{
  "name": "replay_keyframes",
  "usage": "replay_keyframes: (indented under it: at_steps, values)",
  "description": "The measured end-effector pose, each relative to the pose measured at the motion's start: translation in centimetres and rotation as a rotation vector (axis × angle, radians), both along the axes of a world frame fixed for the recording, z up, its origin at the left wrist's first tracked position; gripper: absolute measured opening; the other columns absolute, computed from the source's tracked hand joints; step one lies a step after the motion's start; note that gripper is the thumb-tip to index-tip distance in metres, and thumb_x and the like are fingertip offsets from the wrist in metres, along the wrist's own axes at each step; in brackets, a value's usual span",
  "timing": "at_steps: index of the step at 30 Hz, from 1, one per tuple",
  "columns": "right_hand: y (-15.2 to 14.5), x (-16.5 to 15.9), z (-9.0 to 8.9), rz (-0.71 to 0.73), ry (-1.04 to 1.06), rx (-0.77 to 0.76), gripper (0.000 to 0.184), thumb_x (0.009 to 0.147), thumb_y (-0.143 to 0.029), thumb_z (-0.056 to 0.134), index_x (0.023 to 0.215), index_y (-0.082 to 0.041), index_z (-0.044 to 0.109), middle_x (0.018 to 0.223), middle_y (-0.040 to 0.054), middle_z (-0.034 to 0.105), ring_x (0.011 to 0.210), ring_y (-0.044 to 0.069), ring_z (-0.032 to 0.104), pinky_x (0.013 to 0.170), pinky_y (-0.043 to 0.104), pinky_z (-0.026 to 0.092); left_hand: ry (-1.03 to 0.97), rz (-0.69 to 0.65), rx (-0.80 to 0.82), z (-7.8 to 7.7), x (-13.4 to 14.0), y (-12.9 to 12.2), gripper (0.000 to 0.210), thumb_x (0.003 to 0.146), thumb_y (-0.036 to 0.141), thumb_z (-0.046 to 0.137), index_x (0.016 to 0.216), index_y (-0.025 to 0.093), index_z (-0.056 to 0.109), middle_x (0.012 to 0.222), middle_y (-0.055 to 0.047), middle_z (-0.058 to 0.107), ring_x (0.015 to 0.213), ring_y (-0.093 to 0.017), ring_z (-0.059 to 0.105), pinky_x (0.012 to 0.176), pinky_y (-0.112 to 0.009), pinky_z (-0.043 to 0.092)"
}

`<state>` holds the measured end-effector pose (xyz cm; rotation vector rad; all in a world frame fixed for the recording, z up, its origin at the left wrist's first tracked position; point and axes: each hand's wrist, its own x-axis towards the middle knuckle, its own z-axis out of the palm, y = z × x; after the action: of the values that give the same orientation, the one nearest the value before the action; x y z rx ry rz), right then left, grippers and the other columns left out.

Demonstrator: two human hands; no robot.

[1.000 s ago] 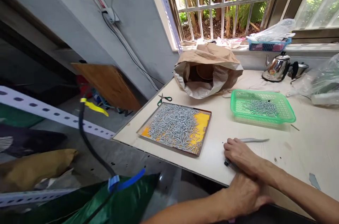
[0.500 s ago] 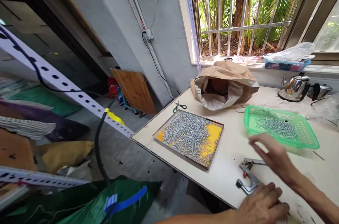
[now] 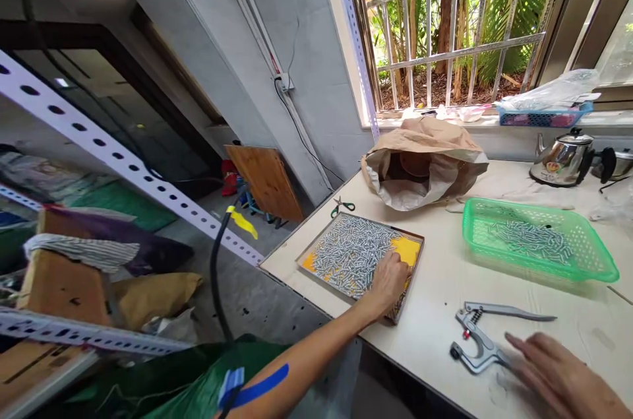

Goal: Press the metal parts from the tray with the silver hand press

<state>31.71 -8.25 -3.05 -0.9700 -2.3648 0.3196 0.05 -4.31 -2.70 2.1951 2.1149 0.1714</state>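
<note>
My left hand (image 3: pixel 390 282) reaches over a shallow tray (image 3: pixel 341 292) with a yellow bottom. Its fingers are bent down and drawn together among the small silver ribbed metal pieces (image 3: pixel 346 254); the fingertips are hidden, so any piece in them cannot be made out. On the table lie metal hand pliers (image 3: pixel 482 346) with a C-shaped jaw, a spring and two long handles. Beside them my right hand (image 3: pixel 558 366), somewhat blurred, has its fingers stretched out over the lower handle's end. Whether it touches that handle is unclear.
A green perforated basket (image 3: pixel 601 260) holds more metal pieces. Behind the tray are green-handled scissors (image 3: pixel 342 206) and a gaping brown paper bag (image 3: pixel 430 155). A kettle (image 3: pixel 564 158) stands at the back right. A perforated metal bar (image 3: pixel 133 161) slants left of the table.
My left hand has moved from the pliers to the tray's right part. My right hand has come down from beside the basket toward the lower handle. The pliers lie uncovered.
</note>
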Motion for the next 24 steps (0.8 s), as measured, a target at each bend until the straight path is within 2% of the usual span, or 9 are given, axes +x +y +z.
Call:
replay_keyframes:
  at_steps: [2, 5, 8, 11, 16, 18, 20, 22, 24]
  values:
    - [-1.7, -0.3, -1.3, 0.018, -0.013, -0.044, 0.028, 0.089, -0.036, 0.044, 0.109, -0.034, 0.064, 0.075, 0.0020, 0.065, 0.059, 0.016, 0.065, 0.052, 0.022, 0.055, 0.012, -0.019, 0.003, -0.4, 0.1, 0.1, 0.026, 0.090, 0.023, 0.046, 0.078, 0.015, 0.068, 0.084, -0.010, 0.060, 0.088, -0.022, 0.051, 0.073, -0.034, 0.044]
    - [-2.4, -0.6, -2.2, -0.037, -0.051, -0.105, 0.031, 0.090, -0.031, 0.040, 0.112, -0.034, 0.061, 0.071, 0.0008, 0.062, 0.053, 0.015, 0.062, 0.048, 0.023, 0.053, 0.013, -0.054, -0.005, -0.5, 0.0, 0.4, 0.026, 0.088, 0.016, 0.044, 0.078, 0.014, 0.068, 0.082, -0.009, 0.060, 0.088, -0.022, 0.052, 0.075, -0.034, 0.044]
    - [-2.2, -0.9, -2.0, -0.104, -0.090, -0.104, 0.029, 0.090, -0.030, 0.037, 0.106, -0.031, 0.062, 0.075, 0.0019, 0.062, 0.059, 0.017, 0.064, 0.051, 0.026, 0.053, 0.007, -0.079, -0.010, -0.4, -0.1, 0.8, 0.023, 0.087, 0.014, 0.045, 0.078, 0.013, 0.067, 0.084, -0.010, 0.061, 0.090, -0.023, 0.053, 0.076, -0.034, 0.045]
    - [-2.0, -1.1, -1.6, -0.097, -0.134, -0.126, 0.026, 0.091, -0.029, 0.035, 0.092, -0.029, 0.061, 0.074, 0.0013, 0.060, 0.058, 0.016, 0.062, 0.051, 0.026, 0.051, 0.007, -0.095, -0.010, 0.1, -0.2, 1.1, 0.018, 0.085, 0.015, 0.050, 0.078, 0.012, 0.066, 0.086, -0.010, 0.062, 0.092, -0.023, 0.054, 0.079, -0.034, 0.046]
    - [-2.0, -1.6, -1.3, -0.099, -0.228, -0.176, 0.026, 0.091, -0.021, 0.032, 0.082, -0.026, 0.055, 0.077, 0.0007, 0.058, 0.062, 0.015, 0.060, 0.052, 0.027, 0.046, -0.090, -0.060, 0.069, 2.1, -0.1, 0.1, 0.013, 0.081, 0.010, 0.053, 0.074, 0.014, 0.064, 0.082, -0.007, 0.064, 0.088, -0.021, 0.056, 0.080, -0.034, 0.046]
    - [-2.2, -1.7, -1.1, -0.104, -0.272, -0.153, 0.025, 0.090, -0.017, 0.032, 0.078, -0.024, 0.052, 0.075, 0.0006, 0.056, 0.061, 0.015, 0.057, 0.053, 0.027, 0.042, -0.230, -0.045, 0.117, 3.2, 0.6, -0.9, 0.013, 0.080, 0.012, 0.054, 0.073, 0.016, 0.064, 0.079, -0.005, 0.064, 0.083, -0.019, 0.057, 0.077, -0.032, 0.046]
    - [-2.5, -1.7, -0.8, -0.094, -0.312, -0.093, 0.025, 0.089, -0.012, 0.033, 0.074, -0.023, 0.049, 0.072, 0.0006, 0.053, 0.058, 0.015, 0.053, 0.051, 0.027, 0.038, -0.456, -0.028, 0.062, 4.0, 2.0, -2.3, 0.010, 0.078, 0.017, 0.056, 0.074, 0.016, 0.065, 0.076, -0.003, 0.064, 0.074, -0.016, 0.058, 0.071, -0.028, 0.046]
    - [-2.8, -1.7, -0.6, -0.083, -0.336, -0.002, 0.025, 0.086, -0.007, 0.034, 0.071, -0.022, 0.046, 0.069, 0.0007, 0.051, 0.056, 0.015, 0.049, 0.050, 0.028, 0.033, -0.698, 0.011, -0.104, 4.2, 3.7, -3.9, 0.008, 0.075, 0.021, 0.059, 0.075, 0.016, 0.066, 0.071, -0.001, 0.064, 0.066, -0.013, 0.058, 0.064, -0.024, 0.045]
    - [-3.0, -1.7, -0.5, -0.071, -0.350, 0.068, 0.026, 0.083, -0.002, 0.034, 0.071, -0.022, 0.044, 0.068, 0.0006, 0.049, 0.055, 0.015, 0.046, 0.050, 0.029, 0.030, -0.893, 0.089, -0.305, 3.7, 5.5, -5.1, 0.010, 0.071, 0.023, 0.062, 0.073, 0.014, 0.065, 0.065, 0.000, 0.062, 0.059, -0.011, 0.055, 0.057, -0.022, 0.043]
